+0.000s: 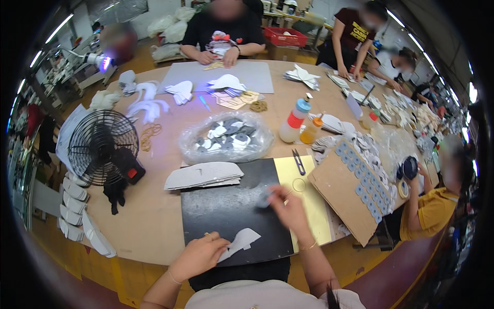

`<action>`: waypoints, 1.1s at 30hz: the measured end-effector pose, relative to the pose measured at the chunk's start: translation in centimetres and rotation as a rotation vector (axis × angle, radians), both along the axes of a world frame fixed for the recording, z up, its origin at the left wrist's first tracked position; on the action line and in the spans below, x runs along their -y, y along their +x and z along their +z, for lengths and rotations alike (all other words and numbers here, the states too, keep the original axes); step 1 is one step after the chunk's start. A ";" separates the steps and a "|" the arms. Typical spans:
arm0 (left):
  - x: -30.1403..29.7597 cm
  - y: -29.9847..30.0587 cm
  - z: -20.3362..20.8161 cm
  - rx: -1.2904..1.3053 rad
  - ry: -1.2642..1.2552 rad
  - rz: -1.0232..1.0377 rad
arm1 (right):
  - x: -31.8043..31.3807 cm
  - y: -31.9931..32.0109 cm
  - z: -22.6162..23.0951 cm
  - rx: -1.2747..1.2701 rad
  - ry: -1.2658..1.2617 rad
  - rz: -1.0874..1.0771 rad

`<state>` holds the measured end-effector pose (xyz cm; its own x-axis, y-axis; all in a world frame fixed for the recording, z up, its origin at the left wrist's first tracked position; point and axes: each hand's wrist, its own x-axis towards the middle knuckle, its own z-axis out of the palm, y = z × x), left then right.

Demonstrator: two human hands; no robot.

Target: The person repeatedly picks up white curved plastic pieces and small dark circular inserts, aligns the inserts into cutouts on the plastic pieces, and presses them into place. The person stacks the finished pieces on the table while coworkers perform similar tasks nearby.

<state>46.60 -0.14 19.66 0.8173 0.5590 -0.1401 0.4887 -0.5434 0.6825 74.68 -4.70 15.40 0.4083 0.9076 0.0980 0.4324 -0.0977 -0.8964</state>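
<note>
Remotely, I'm holding a pale piece [246,237] over the black mat [221,213] with the left hand [201,254], seemingly steadying it; the right hand [289,209] is pinching a blurred grey piece [264,200] farther forward.

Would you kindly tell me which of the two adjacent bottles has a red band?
The taller, blue-topped whitish plastic bottle; the shorter, orange-topped amber bottle beside it has none.

Workshop room. Wide tan worktable [154,206] fills the middle. Yellow floor [131,275], dark red areas lower left and right. Tube lights [59,28] along both sides. 1 lamp [104,63] glowing violet, left. Pale wall [325,8] at back.
</note>
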 end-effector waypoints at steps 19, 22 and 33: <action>0.2 -0.5 1.4 0.246 -0.169 -0.341 | 4.5 -3.1 1.8 -0.390 -0.333 0.946; -0.8 -0.8 0.2 0.189 -0.298 -0.201 | 5.6 -2.8 2.0 -0.117 -0.364 0.911; 0.1 -2.3 -4.1 0.080 -0.454 0.126 | 7.3 -4.8 0.7 -0.173 -0.432 0.356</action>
<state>44.35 -0.20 15.52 0.7652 0.5514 -0.3324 0.4679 -0.1216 0.8754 69.92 -12.02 16.11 0.0483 0.9346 -0.3523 0.3562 -0.3457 -0.8681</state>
